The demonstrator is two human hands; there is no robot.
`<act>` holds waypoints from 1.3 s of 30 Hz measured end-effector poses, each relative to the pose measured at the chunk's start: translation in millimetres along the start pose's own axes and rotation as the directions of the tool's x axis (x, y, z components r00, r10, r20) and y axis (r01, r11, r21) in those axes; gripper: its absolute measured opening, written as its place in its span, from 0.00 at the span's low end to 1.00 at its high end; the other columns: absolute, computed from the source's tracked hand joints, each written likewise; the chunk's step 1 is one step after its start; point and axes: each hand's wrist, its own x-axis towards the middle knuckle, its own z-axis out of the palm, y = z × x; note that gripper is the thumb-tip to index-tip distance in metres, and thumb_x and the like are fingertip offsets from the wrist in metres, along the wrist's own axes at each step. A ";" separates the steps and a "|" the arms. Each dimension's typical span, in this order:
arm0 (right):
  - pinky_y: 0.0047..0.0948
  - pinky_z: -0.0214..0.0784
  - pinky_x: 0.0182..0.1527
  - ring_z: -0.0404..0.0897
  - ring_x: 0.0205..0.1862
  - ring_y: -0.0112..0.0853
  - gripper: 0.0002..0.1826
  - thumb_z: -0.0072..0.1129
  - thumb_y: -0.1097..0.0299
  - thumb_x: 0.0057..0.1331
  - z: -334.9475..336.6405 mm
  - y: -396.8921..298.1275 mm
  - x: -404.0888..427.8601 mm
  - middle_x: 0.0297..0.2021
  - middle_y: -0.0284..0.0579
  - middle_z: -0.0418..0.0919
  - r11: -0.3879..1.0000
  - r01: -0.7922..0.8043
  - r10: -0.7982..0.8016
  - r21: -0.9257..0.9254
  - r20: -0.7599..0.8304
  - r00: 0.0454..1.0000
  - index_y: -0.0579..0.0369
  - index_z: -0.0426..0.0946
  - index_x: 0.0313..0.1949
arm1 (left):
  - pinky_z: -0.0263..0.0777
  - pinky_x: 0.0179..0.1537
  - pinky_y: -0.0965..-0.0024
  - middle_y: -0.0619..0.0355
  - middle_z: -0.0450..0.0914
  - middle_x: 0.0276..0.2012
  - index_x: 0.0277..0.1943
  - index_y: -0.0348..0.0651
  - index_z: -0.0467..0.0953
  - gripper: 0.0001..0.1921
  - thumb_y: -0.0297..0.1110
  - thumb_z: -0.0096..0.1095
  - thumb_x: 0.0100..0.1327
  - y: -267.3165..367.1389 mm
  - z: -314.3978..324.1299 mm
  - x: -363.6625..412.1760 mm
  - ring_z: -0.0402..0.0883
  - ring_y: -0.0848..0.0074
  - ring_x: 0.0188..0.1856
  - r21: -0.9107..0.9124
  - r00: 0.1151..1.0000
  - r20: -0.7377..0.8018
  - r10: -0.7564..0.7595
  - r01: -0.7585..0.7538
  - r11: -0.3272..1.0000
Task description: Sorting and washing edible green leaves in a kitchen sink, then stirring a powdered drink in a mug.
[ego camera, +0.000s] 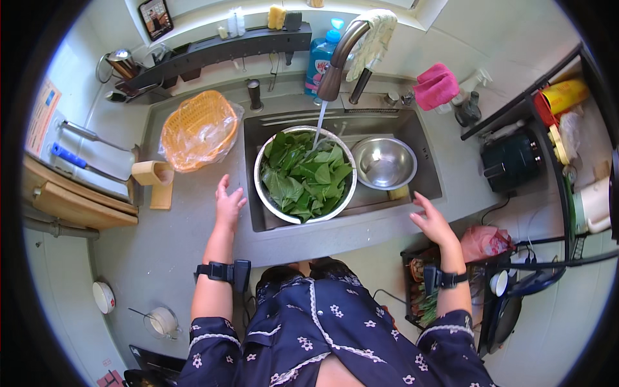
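My left hand is held over the grey counter, left of the sink, with its fingers apart and nothing in it. Right of the sink's front edge my right hand is empty too, fingers spread. In the sink stands a large round metal basin full of green leaves. Water runs onto them from the pull-down faucet, over which a light patterned cloth hangs. Beside the basin sits an empty smaller steel bowl, with a yellowish piece partly hidden beneath its rim.
An orange plastic basket in clear plastic and a wooden holder stand left of the sink. Knives and cutting boards line the left wall. Behind are a blue soap bottle and a pink cloth. A black rack stands right.
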 end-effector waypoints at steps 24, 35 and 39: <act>0.56 0.45 0.65 0.50 0.66 0.57 0.44 0.65 0.46 0.50 201.9 7.5 300.2 0.67 0.38 0.52 0.444 0.793 -0.406 -0.418 0.695 0.593 0.26 0.55 0.65 | 0.31 0.69 0.52 0.53 0.45 0.71 0.69 0.60 0.54 0.34 0.53 0.53 0.60 -59.9 180.5 137.1 0.39 0.57 0.72 0.902 0.902 0.431 -0.029 -0.430 0.034; 0.57 0.43 0.66 0.50 0.65 0.63 0.35 0.63 0.46 0.52 227.6 22.6 315.2 0.67 0.39 0.53 0.510 0.794 -0.406 -0.330 0.721 0.561 0.28 0.62 0.60 | 0.25 0.68 0.47 0.58 0.36 0.73 0.72 0.60 0.37 0.36 0.60 0.34 0.65 -116.5 179.3 145.3 0.32 0.63 0.73 0.949 0.884 0.281 -0.372 -0.313 -0.026; 0.57 0.37 0.68 0.43 0.68 0.60 0.34 0.62 0.47 0.53 235.5 15.4 314.1 0.68 0.36 0.51 0.490 0.777 -0.276 -0.395 0.775 0.568 0.29 0.63 0.60 | 0.27 0.69 0.50 0.56 0.37 0.72 0.72 0.57 0.37 0.37 0.60 0.34 0.65 -132.5 174.2 149.0 0.34 0.63 0.73 0.952 0.883 0.280 -0.376 -0.307 -0.013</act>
